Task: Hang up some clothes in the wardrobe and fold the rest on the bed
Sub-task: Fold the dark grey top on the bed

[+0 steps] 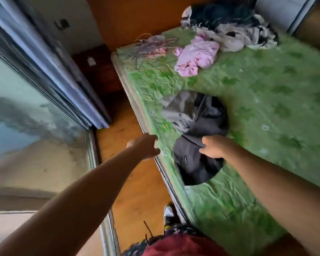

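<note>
**Right hand pinching a charcoal-black soft fabric garment at the near edge of a wide bed with a crumpled green leaf-patterned cover**

Seen from above, slightly blurred. The bed fills the right side, and its cover looks thin and creased. On the left stands a tall sliding wardrobe door with a glossy reflective panel and metal frame. A strip of orange-brown wooden floor runs between door and bed.

At the far end of the bed lies a loose heap of black, white and grey clothing.

The charcoal garment lies bunched at the bed's near side, one rounded part lapping toward the edge. It touches a paler grey cloth; whether they are one piece cannot be told. The right hand's fingers curl into a fold near the garment's middle. It looks light, limp and matte, unlikely to slip but sure to sag from one grip. Taking it at two corners or a hem with both hands would likely spread it flat for folding or hanging.

A crumpled pale pink soft garment sits beyond it, well apart. Beside that is a tangle of thin pinkish and grey hangers.

The left hand hovers just beside the bed's edge, fingers loosely spread, holding nothing.
</note>
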### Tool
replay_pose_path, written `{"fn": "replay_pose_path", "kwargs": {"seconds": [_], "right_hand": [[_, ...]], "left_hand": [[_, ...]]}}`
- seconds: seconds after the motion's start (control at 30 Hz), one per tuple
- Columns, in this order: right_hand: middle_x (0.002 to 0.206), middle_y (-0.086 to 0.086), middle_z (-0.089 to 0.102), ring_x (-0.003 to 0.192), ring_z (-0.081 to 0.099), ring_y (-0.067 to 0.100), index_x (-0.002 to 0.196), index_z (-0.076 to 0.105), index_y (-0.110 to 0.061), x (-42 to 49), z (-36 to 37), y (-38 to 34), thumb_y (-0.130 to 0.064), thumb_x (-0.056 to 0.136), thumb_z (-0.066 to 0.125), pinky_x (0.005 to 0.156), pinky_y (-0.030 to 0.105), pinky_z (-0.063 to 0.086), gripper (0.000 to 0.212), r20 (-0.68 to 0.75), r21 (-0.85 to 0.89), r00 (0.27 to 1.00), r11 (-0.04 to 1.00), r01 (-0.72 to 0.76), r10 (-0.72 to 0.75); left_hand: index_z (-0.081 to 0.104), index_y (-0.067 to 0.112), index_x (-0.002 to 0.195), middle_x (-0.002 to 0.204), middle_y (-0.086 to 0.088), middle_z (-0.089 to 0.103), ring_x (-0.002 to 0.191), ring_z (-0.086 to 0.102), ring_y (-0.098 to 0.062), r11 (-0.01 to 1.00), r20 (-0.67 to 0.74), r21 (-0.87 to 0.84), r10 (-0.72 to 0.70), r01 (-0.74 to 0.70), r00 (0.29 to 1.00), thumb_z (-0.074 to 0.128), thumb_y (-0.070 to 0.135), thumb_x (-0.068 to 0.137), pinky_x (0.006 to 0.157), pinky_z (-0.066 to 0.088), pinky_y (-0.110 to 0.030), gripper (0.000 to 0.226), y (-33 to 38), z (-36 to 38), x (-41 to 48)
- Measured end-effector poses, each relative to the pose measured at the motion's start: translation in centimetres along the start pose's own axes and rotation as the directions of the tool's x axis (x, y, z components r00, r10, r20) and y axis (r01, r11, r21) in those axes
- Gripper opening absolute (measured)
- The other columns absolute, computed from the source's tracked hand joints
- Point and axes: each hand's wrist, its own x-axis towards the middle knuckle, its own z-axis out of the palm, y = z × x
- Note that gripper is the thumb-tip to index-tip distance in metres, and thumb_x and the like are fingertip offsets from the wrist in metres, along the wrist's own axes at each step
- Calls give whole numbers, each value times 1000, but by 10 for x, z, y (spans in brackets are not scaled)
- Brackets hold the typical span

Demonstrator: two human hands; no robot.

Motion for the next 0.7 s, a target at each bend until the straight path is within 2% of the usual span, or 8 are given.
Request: {"fn": "replay_pose_path", "kwargs": {"seconds": [0.17, 0.3, 0.43, 0.53, 0.63, 0.7], "right_hand": [[127, 10, 61, 116, 60, 31, 110, 56, -21, 13, 0, 17, -49, 90, 52, 93, 41, 50, 35, 19, 81, 988, 984, -156, 155], [124, 12, 61, 113, 60, 33, 112, 56, -20, 20, 20, 27, -47, 90, 52, 92, 41, 50, 36, 99, 182, 951, 934, -307, 293], [124, 10, 62, 111, 61, 33, 119, 56, -20, 35, 57, 27, -43, 90, 53, 92, 42, 51, 38, 190, 256, 900, 865, -432, 393], [121, 8, 61, 111, 60, 32, 119, 55, -19, 47, 90, 18, -40, 92, 51, 88, 40, 51, 35, 268, 338, 852, 784, -520, 449], [122, 9, 61, 113, 60, 33, 117, 55, -23, 60, 126, 6, -43, 90, 50, 88, 41, 50, 34, 348, 408, 800, 690, -598, 488], [124, 10, 61, 113, 60, 34, 120, 54, -23, 70, 150, 2, -42, 91, 50, 89, 42, 51, 35, 400, 454, 771, 624, -636, 495]], "left_hand": [[43, 34, 144, 145, -1, 47, 134, 47, -25, 972, 111, 131, 179, -193, 978, 56, 50, 91, 105, 46, -44, 57, 20, -11, 75], [44, 35, 143, 145, -2, 48, 134, 48, -26, 897, 210, 216, 343, -386, 916, 58, 51, 88, 105, 46, -46, 58, 48, -6, 133], [52, 34, 134, 139, 1, 53, 128, 53, -24, 779, 313, 254, 495, -573, 811, 60, 46, 89, 99, 49, -40, 47, 70, 18, 182], [60, 31, 121, 128, 6, 59, 120, 58, -22, 692, 453, 253, 532, -676, 715, 58, 39, 89, 94, 53, -41, 33, 82, 42, 213], [60, 28, 114, 126, 0, 57, 121, 57, -28, 564, 587, 264, 550, -782, 595, 54, 45, 78, 93, 53, -45, 40, 79, 84, 242], [60, 26, 117, 124, -7, 58, 116, 60, -34, 509, 627, 276, 548, -815, 554, 58, 39, 77, 91, 54, -47, 42, 78, 106, 251]]}}
